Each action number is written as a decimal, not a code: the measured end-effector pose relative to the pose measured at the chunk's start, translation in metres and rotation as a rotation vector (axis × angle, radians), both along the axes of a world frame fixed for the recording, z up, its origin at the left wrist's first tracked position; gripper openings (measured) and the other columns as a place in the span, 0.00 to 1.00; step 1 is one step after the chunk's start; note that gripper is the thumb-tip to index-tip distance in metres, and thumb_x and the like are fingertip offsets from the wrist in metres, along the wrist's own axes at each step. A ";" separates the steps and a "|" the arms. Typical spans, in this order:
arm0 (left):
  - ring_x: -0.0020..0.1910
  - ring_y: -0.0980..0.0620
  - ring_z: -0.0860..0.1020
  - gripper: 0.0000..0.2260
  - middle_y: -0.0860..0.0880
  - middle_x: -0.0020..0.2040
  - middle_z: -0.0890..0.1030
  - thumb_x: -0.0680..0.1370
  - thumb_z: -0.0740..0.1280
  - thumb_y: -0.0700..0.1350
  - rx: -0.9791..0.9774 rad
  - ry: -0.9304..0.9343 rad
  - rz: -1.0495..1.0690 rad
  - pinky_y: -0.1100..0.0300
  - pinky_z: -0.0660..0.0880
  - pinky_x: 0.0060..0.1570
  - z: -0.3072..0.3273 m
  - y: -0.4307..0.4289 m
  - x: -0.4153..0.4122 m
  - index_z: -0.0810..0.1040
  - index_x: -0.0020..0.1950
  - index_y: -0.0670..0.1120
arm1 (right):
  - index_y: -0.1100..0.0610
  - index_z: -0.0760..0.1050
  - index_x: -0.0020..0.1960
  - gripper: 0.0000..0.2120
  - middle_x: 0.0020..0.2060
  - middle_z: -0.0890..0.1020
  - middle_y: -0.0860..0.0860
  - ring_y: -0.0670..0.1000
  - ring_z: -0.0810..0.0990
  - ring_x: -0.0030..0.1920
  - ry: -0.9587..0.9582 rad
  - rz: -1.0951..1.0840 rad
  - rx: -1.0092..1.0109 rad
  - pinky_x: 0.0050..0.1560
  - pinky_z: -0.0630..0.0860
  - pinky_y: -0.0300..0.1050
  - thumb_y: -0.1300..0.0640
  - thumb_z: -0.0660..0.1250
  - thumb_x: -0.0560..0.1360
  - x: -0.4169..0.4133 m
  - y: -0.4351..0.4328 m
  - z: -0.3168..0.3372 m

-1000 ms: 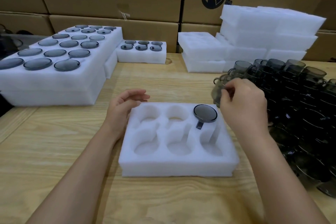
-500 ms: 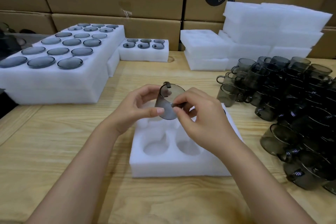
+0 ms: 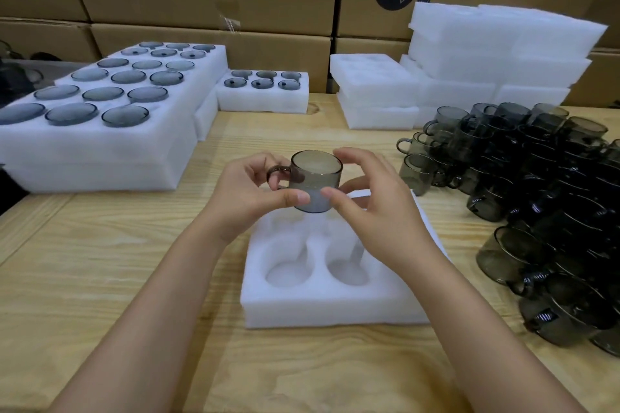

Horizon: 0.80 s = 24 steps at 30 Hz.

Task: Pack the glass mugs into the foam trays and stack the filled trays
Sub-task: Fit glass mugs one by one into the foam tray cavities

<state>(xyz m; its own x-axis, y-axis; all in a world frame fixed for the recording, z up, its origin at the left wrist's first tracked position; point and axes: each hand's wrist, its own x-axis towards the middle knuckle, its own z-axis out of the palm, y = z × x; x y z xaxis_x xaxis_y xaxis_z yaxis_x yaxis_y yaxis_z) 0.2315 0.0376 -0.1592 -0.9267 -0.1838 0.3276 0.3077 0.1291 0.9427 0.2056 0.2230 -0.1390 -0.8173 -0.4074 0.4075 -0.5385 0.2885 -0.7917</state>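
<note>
The left hand (image 3: pixel 250 193) pinches a smoky glass mug (image 3: pixel 314 185) by its handle side, thumb pressed against the lower wall. The right hand (image 3: pixel 375 208) curls half-open around the mug's other side, fingertips touching the glass. The mug hangs upright above the white foam tray (image 3: pixel 328 302), whose round near pockets lie bare. Filled trays (image 3: pixel 100 130) stand stacked at far left; loose mugs (image 3: pixel 543 204) crowd the wooden table (image 3: pixel 117 271) at right.
</note>
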 end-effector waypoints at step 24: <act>0.50 0.60 0.79 0.08 0.54 0.52 0.78 0.62 0.75 0.50 -0.337 -0.042 -0.067 0.70 0.71 0.55 0.003 0.024 0.001 0.85 0.39 0.49 | 0.49 0.65 0.70 0.26 0.61 0.75 0.44 0.44 0.71 0.63 -0.195 -0.014 -0.006 0.65 0.68 0.47 0.56 0.68 0.74 -0.025 0.013 -0.014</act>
